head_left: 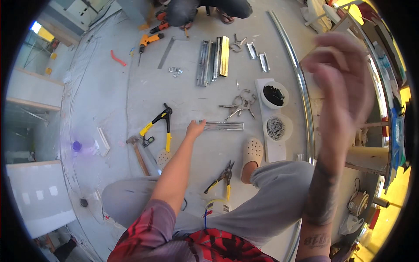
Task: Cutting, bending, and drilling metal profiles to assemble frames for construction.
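Note:
My left hand (pixel 195 129) is closed around the left end of a short, shiny metal channel (pixel 224 126), which lies crosswise just above the floor or on it; I cannot tell which. Blurred by motion, my right hand (pixel 342 81) is raised high at the right, its fingers loosely bent and apart from the thumb, with nothing visible in it. Beyond the channel are several metal locking clamps (pixel 241 104). Left of my left hand lies a black and yellow long-handled hand tool (pixel 162 120). Tin snips (pixel 224 177) with yellow-trimmed handles rest between my feet.
A white board (pixel 276 152) carries tubs of black screws (pixel 274 95) and silver screws (pixel 277 129). A long metal rail (pixel 297 65) runs along the right. Stacked channels (pixel 212 61), an orange drill (pixel 150 40), a hammer (pixel 139 157) and a white bucket (pixel 217 206) stand around. Someone crouches (pixel 183 13) ahead.

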The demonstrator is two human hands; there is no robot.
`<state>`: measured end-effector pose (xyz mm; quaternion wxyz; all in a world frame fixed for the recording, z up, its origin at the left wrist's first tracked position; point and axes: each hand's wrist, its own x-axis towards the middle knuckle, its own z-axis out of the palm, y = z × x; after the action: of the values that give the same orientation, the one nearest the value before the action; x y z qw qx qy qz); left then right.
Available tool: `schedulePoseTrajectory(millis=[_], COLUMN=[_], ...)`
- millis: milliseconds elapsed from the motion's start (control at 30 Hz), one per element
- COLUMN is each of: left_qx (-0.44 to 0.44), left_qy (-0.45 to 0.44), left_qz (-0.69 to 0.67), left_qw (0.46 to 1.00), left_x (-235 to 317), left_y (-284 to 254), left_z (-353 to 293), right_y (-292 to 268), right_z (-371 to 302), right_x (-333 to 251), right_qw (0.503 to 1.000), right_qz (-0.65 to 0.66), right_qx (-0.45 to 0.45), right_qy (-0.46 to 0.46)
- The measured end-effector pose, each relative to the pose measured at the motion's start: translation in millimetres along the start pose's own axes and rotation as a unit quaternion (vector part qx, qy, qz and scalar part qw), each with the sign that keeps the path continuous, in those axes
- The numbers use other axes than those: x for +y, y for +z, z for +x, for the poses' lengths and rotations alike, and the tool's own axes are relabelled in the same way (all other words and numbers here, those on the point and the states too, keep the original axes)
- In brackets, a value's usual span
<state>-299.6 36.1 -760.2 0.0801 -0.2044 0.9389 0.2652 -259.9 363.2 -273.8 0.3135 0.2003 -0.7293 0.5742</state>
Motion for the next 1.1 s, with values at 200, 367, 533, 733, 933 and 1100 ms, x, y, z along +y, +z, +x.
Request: schedulePoseTrajectory(millis=[200,367,533,733,933,1100], left_qx=[-0.047,0.045,0.179,0.147,-0.086,-0.048], left_qy=[0.047,0.242,0.413,0.369,0.224,-0.01], left_qz=[0.006,-0.083,-0.198,-0.306,0.403,0.058], left_qw=[0.998,0.966,0.871,0.865,0.883,0.997], left_x=[33.7,98.0,205.9,219.9,-87.5,-130.3], left_y=[5.6,-88.6,-206.7,-214.2,-51.6,38.6], left_z=[-26.4,-23.6,-54.8,-64.7,-18.8,-151.4], right_y=[-3.5,12.4,9.1,10.8,61.6,15.4], right_z=[-25.8,-64.6,-68.5,-65.6,-36.0,-61.7], right_x=[59.4,105.4,135.0,138.5,126.1,145.7], right_qw=[0.894,0.839,0.821,0.699,0.801,0.828], right_qz=[-0.232,-0.242,-0.279,0.072,-0.132,-0.267], right_qx=[-0.34,-0.426,-0.423,-0.431,-0.411,-0.367], right_qy=[0.178,0.237,0.264,0.566,0.414,0.331])
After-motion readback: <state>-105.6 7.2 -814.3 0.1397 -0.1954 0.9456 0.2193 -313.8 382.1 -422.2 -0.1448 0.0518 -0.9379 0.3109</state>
